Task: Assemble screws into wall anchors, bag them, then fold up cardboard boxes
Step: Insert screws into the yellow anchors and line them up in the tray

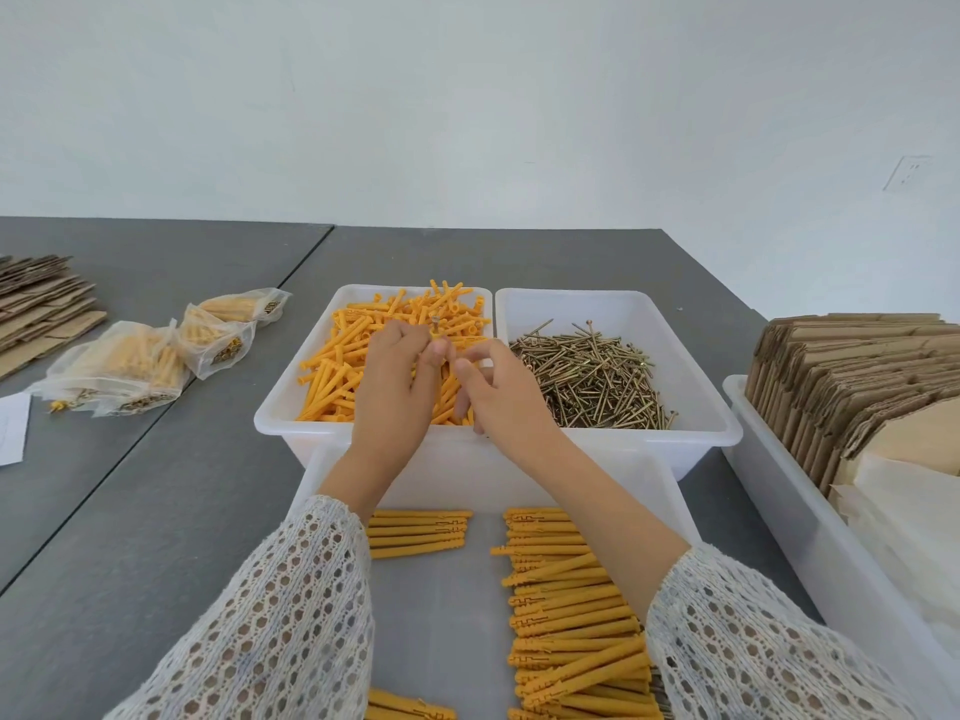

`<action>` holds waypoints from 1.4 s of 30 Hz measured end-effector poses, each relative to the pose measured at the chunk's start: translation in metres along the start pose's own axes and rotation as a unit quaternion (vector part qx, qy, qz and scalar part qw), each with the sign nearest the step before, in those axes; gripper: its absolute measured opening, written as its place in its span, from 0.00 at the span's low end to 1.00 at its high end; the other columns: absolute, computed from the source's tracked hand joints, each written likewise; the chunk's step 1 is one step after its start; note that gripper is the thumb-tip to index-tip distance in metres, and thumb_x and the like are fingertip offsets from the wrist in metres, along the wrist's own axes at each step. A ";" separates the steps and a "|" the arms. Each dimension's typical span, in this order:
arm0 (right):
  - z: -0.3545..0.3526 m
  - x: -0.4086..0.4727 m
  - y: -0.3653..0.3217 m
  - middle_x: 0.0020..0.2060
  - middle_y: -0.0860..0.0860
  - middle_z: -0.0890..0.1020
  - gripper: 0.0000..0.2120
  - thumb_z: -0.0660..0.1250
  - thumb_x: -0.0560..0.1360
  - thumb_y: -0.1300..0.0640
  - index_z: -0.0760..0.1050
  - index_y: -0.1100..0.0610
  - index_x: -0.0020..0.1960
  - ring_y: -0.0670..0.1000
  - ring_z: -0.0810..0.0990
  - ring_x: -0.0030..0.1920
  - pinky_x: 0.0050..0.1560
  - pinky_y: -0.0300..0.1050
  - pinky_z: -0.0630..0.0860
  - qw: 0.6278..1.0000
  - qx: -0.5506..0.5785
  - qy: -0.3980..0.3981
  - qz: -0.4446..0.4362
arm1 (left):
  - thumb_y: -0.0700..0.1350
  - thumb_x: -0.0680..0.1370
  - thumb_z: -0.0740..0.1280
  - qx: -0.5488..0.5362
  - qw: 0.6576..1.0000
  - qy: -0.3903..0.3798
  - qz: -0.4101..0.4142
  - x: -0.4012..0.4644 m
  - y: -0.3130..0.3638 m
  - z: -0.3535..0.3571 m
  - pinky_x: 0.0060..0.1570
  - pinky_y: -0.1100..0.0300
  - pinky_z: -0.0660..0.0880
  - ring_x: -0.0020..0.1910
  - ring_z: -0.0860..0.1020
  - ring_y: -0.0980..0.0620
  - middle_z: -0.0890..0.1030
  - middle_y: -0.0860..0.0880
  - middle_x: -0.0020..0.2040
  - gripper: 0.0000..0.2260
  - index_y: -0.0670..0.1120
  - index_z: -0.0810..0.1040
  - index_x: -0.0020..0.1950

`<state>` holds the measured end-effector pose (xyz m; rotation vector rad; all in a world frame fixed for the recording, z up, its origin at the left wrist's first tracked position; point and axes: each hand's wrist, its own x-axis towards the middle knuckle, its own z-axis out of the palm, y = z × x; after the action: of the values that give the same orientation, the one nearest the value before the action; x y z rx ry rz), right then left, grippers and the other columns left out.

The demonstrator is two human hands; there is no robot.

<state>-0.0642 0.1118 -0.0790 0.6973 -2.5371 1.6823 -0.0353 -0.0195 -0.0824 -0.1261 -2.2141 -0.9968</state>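
Both hands raised over the left white bin (280, 407), which is heaped with loose orange anchors (343, 356). Left hand (400, 392): fingers curled, grip clamped on one upright anchor with a screw (435, 324) standing in its top; the screw head pokes out just above the fingertips (434, 350), the anchor body mostly hidden in the hand. Right hand (498, 392): fingers loosely curled, thumb and forefinger near the left fingertips; whether this grip holds anything cannot be told. Right white bin (696, 402), touching the first, holds a pile of brass-coloured screws (592, 376). Near the person, under the forearms, a shallow tray (436, 605) carries rows of assembled anchors (566, 605) lying flat. On the grey surface (156, 511), far left: filled clear bags (130, 366) and flat cardboard (41, 309). Far right: a bin of cardboard blanks (852, 376) stood on edge.
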 end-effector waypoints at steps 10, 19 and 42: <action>0.005 -0.004 -0.007 0.46 0.56 0.84 0.04 0.65 0.79 0.60 0.78 0.58 0.49 0.58 0.82 0.41 0.49 0.57 0.78 0.998 0.053 0.016 0.002 | 0.45 0.85 0.55 -0.088 0.990 -0.103 -0.023 0.007 -0.001 -0.003 0.67 0.36 0.61 0.59 0.71 0.48 0.77 0.48 0.48 0.15 0.46 0.82 0.58; 0.011 -0.007 -0.021 0.29 0.52 0.75 0.08 0.61 0.81 0.61 0.72 0.57 0.43 0.46 0.69 0.23 0.25 0.39 0.66 0.984 0.173 -0.021 0.025 | 0.61 0.82 0.50 -0.230 0.954 -0.091 -0.169 0.008 0.005 -0.006 0.53 0.63 0.73 0.57 0.78 0.60 0.83 0.57 0.55 0.23 0.56 0.83 0.57; 0.064 -0.079 -0.021 0.48 0.62 0.82 0.10 0.64 0.79 0.61 0.78 0.66 0.57 0.57 0.75 0.40 0.45 0.50 0.76 0.773 -0.391 -0.492 -0.086 | 0.59 0.85 0.51 -0.387 0.837 0.033 -0.384 0.024 -0.011 -0.010 0.47 0.58 0.73 0.45 0.78 0.54 0.82 0.53 0.46 0.22 0.51 0.82 0.55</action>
<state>0.0291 0.0764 -0.1079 1.9116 -3.1279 -0.0453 -0.0518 -0.0386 -0.0695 0.4737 -1.6445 -2.2601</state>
